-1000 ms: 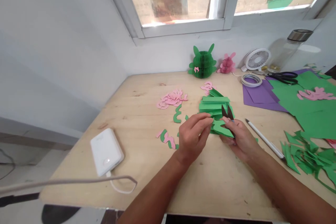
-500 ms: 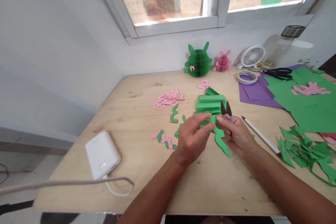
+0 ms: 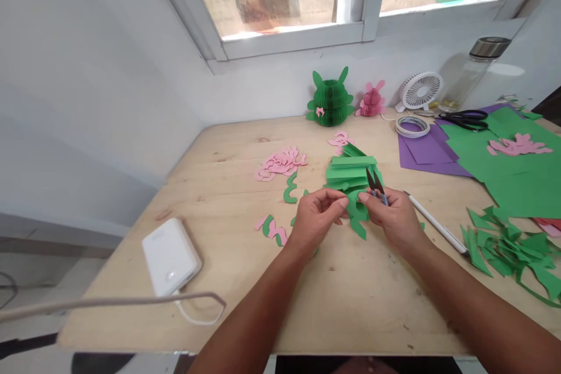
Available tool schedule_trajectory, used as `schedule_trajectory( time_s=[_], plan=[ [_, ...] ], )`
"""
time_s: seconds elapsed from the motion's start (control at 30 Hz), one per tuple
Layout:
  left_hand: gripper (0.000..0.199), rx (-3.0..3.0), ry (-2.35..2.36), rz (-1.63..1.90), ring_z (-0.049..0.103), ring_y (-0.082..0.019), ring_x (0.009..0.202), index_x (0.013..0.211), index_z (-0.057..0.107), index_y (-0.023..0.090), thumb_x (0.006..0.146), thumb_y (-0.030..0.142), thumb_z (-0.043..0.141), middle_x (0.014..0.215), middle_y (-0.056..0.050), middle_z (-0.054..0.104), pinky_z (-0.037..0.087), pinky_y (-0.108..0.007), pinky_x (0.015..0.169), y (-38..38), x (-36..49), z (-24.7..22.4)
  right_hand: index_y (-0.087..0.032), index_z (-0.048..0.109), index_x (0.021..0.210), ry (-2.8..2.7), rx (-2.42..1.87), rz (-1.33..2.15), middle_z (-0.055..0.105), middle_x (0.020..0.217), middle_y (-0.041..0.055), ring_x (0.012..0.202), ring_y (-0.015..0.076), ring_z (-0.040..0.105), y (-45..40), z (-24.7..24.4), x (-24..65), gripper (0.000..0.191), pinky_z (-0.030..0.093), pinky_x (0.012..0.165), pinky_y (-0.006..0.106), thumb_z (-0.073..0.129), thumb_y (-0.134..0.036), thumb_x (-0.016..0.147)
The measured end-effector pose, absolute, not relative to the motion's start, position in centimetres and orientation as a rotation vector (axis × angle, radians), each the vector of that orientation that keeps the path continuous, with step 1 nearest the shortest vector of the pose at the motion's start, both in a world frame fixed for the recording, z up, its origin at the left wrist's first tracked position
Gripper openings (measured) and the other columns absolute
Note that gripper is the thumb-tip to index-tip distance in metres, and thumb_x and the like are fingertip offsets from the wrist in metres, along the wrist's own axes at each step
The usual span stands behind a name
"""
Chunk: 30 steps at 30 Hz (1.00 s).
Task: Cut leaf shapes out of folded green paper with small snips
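Observation:
A wavy-edged green paper piece (image 3: 358,223) hangs between my two hands above the table. With thumb and fingers closed, my left hand (image 3: 316,215) pinches its left side. My right hand (image 3: 393,217) grips small scissors (image 3: 376,181), blades pointing up and slightly parted, while its thumb presses on the paper's right edge. Just behind lie pleated green paper strips (image 3: 350,170). Left of my hands are a curvy green cutout (image 3: 290,188), a pink cutout (image 3: 276,231) overlapping green ones, and a pile of pink cutouts (image 3: 283,163).
A white power bank (image 3: 170,257) with a cable sits at left. On the right are a white pen (image 3: 438,225), green scraps (image 3: 515,245), green sheets (image 3: 517,187), purple paper (image 3: 425,152), tape (image 3: 412,127) and black scissors (image 3: 464,120). Behind stand a green paper figure (image 3: 331,102) and a fan (image 3: 421,92).
My left fingers, spread before, have closed on the green piece. That piece has turned and its lower end shifted left. The scissors' blades have come closer together.

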<state>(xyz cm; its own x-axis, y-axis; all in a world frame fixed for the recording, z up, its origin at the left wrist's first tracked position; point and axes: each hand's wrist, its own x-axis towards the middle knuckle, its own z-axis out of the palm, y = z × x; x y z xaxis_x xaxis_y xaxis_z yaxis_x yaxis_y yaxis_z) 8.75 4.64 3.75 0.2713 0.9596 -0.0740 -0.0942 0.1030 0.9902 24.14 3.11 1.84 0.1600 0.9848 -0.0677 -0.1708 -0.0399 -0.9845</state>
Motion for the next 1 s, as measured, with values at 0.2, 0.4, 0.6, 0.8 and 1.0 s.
schedule_trajectory(
  time_s=[0.2, 0.4, 0.6, 0.8, 1.0],
  plan=[
    [0.015, 1.116, 0.968, 0.973, 0.057, -0.011, 0.05, 0.069, 0.063, 0.014, 0.07, 0.028, 0.068, 0.054, -0.001, 0.062, 0.043, -0.021, 0.049, 4.9, 8.8, 3.3, -0.017, 0.052, 0.062, -1.033, -1.255, 1.156, 0.028, 0.055, -0.0075, 0.05, 0.0069, 0.021, 3.1, 1.7, 24.4, 0.038, 0.015, 0.045, 0.023, 0.073, -0.047, 0.071],
    [0.014, 1.017, 0.974, 1.097, 0.059, -0.012, 0.053, 0.07, 0.06, 0.015, 0.069, 0.027, 0.068, 0.055, 0.001, 0.059, 0.045, -0.022, 0.051, 5.1, 8.6, 3.8, -0.017, 0.063, 0.087, -1.144, -1.217, 1.132, 0.037, 0.053, -0.0059, 0.048, 0.0096, 0.027, 2.8, 2.3, 24.4, 0.041, 0.018, 0.044, 0.024, 0.054, -0.056, 0.085],
    [0.014, 0.916, 0.931, 1.156, 0.058, -0.011, 0.053, 0.069, 0.057, 0.016, 0.067, 0.025, 0.068, 0.055, 0.002, 0.058, 0.046, -0.023, 0.052, 5.7, 7.9, 3.9, -0.017, 0.061, 0.072, -1.277, -1.336, 1.133, 0.037, 0.053, -0.0045, 0.051, 0.0106, 0.032, 2.9, 2.0, 24.4, 0.042, 0.021, 0.046, 0.024, 0.056, -0.057, 0.083],
    [0.014, 0.89, 0.913, 1.174, 0.056, -0.011, 0.052, 0.069, 0.056, 0.016, 0.066, 0.025, 0.067, 0.056, 0.002, 0.057, 0.046, -0.023, 0.054, 6.0, 7.5, 4.0, -0.017, 0.065, 0.072, -1.375, -1.367, 1.136, 0.034, 0.054, -0.0052, 0.052, 0.0103, 0.029, 3.0, 2.5, 24.3, 0.037, 0.026, 0.05, 0.025, 0.059, -0.052, 0.082],
    [0.015, 0.89, 0.879, 1.166, 0.057, -0.01, 0.059, 0.068, 0.055, 0.016, 0.064, 0.024, 0.067, 0.064, 0.001, 0.059, 0.048, -0.023, 0.059, 6.0, 7.4, 4.2, -0.018, 0.065, 0.07, -1.446, -1.36, 1.181, 0.039, 0.058, -0.003, 0.057, 0.0117, 0.033, 2.8, 2.7, 24.4, 0.035, 0.027, 0.051, 0.025, 0.06, -0.051, 0.081]
  ],
)
